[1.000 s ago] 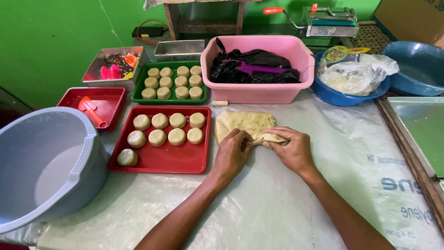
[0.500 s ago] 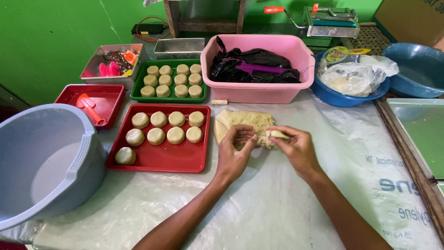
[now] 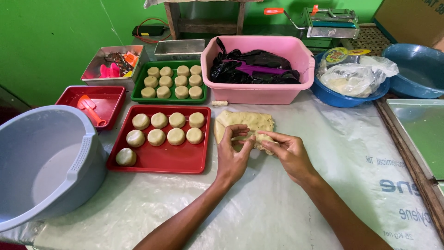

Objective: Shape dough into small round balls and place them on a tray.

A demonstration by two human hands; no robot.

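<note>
Two hands meet over the dough (image 3: pixel 245 124) on the tabletop (image 3: pixel 277 203): the left hand (image 3: pixel 233 155) pinches at the near edge with thumb and fingers, and the right hand (image 3: pixel 289 153) is closed on a small piece beside it. The slab lies just right of the red tray (image 3: pixel 159 162), touching neither. To do this well, I judge a steady anchor with the left and a clean pull with the right gives even pieces matching the rounds (image 3: pixel 166 128). The piece itself is mostly hidden under the fingers; its size is hard to tell. The pink tub (image 3: pixel 259 92) behind holds black bags whose contents stay unseen.
</note>
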